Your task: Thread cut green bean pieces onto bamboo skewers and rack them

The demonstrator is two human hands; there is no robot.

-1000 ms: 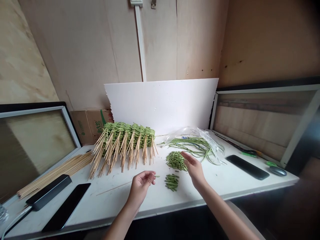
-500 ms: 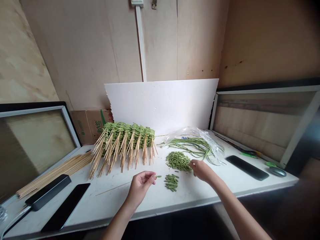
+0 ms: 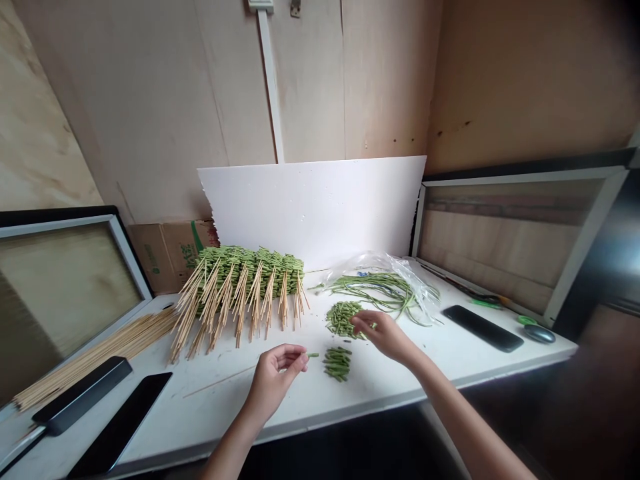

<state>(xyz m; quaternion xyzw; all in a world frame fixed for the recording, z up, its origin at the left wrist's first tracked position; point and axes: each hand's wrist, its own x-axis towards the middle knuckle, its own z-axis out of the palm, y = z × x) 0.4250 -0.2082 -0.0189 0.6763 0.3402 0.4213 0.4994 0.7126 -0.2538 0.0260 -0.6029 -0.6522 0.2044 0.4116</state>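
Note:
My left hand (image 3: pixel 277 373) is closed around a thin bamboo skewer (image 3: pixel 220 383), whose bare end slants down to the left over the white table. A short piece of green bean (image 3: pixel 313 355) sticks out past the thumb and fingertips. Over the right side of a heap of cut green bean pieces (image 3: pixel 341 319), my right hand (image 3: pixel 383 335) has its fingers drawn together; whatever they pinch, if anything, is too small to make out. Between the hands and nearer me, a smaller row of bean pieces (image 3: pixel 337 364) lies side by side.
Filled bean skewers (image 3: pixel 250 277) are stacked at the back left, near loose bamboo skewers (image 3: pixel 100 350). Long whole beans (image 3: pixel 375 287) lie in a clear plastic bag (image 3: pixel 387 263). Phones (image 3: pixel 483 328) (image 3: pixel 123 423), a black box (image 3: pixel 83 393) and a mouse (image 3: pixel 540 333) rest around the sides.
My right hand has shifted left from the right edge of the heap to above it. The left hand keeps its grip on the skewer. The whole view has swung slightly right.

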